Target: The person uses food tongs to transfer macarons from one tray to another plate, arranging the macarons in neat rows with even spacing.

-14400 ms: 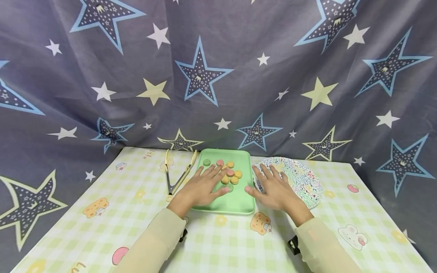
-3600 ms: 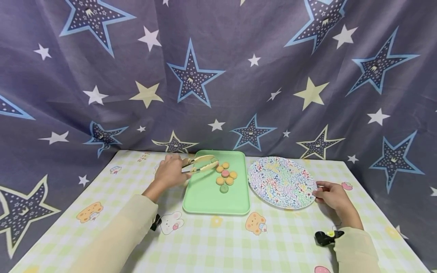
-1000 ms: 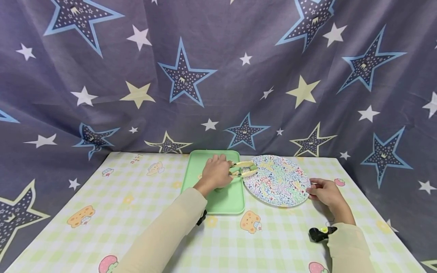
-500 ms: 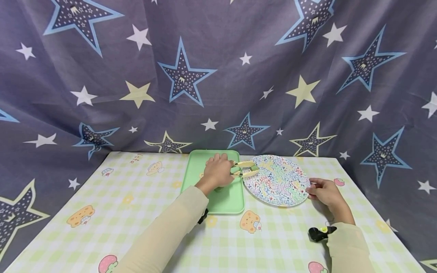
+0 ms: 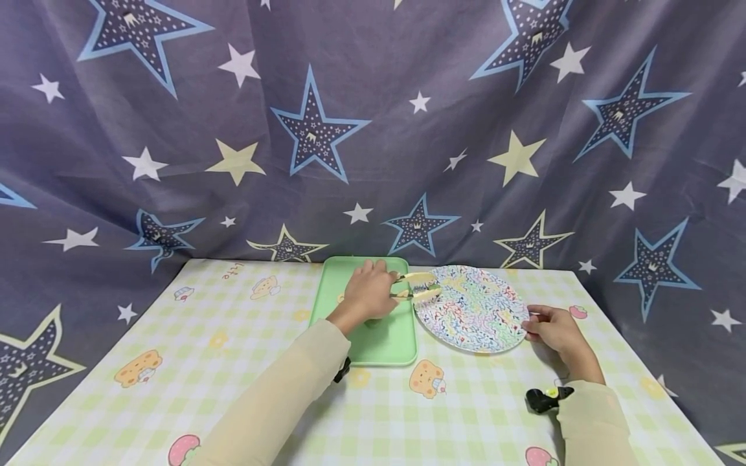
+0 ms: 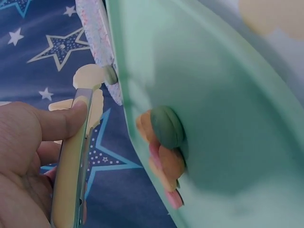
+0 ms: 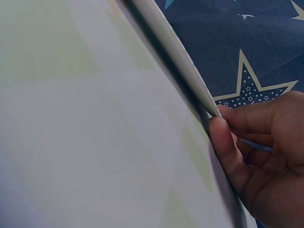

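Observation:
My left hand [image 5: 370, 289] grips a pair of tongs [image 5: 427, 295] with cream tips, over the right side of the green tray [image 5: 384, 349]. The tips reach over the left edge of a round, multicoloured speckled plate [image 5: 478, 317]. A green macaron [image 6: 110, 74] sits at the plate's edge beside the tong tips in the left wrist view. Several more macarons, among them a green one [image 6: 166, 127], lie in the tray, mostly hidden by my left hand in the head view. My right hand [image 5: 559, 333] pinches the plate's right rim between thumb and fingers.
A checked tablecloth [image 5: 262, 388] with printed bears and strawberries covers the table. Behind it hangs a dark curtain [image 5: 350, 213] with stars. A black wrist device [image 5: 544, 400] is strapped at the right sleeve.
Earlier the tongs lay on the table; then my left hand took them to the tray and carried a green macaron right to the plate. My right hand took hold of the plate's rim.

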{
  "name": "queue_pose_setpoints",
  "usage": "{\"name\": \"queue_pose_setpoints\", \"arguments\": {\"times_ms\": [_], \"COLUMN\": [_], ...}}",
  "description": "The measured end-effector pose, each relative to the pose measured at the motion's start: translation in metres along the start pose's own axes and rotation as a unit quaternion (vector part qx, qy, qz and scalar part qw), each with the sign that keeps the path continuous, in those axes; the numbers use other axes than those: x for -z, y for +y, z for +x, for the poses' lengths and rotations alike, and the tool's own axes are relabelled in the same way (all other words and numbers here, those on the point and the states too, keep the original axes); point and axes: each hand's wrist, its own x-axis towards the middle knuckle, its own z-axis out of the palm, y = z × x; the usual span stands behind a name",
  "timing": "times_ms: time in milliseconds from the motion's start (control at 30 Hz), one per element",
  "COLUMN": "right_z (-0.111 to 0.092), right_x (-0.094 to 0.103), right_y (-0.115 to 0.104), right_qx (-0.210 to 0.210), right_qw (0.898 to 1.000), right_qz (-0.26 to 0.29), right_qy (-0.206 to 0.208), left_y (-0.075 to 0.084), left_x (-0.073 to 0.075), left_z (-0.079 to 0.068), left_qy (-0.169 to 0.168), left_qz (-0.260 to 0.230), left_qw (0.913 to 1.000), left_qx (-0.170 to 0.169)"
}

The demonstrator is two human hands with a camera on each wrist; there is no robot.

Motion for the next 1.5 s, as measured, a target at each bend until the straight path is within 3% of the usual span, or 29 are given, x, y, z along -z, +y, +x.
{"name": "queue_pose_setpoints", "arguments": {"times_ms": [300,567,1267,1500], "right_z": [-0.001,-0.001,-0.003,-0.003], "right_x": [-0.002,-0.001,0.000,-0.001], "right_y": [-0.002,-0.001,-0.001,-0.002], "right_qx": [-0.002,-0.002,0.002,0.000], "right_qw": [1.000,1.000,1.000,1.000], "right_qz": [0.006,0.003,0.007,-0.001], "right_qy": [0.001,0.001,-0.004,0.001], "left_y": [-0.016,-0.040,-0.113,-0.131], "left_x": [0.009,0.015,0.010,0.008], "left_z": [-0.012,-0.026,-0.060,-0.065], "left_qy": [0.025,0.036,0.041,0.051], "left_qz": [-0.012,-0.029,-0.052,-0.053], "left_qw": [0.9996,0.9989,0.9955,0.9948], "left_qx": [0.001,0.012,0.068,0.071]}}
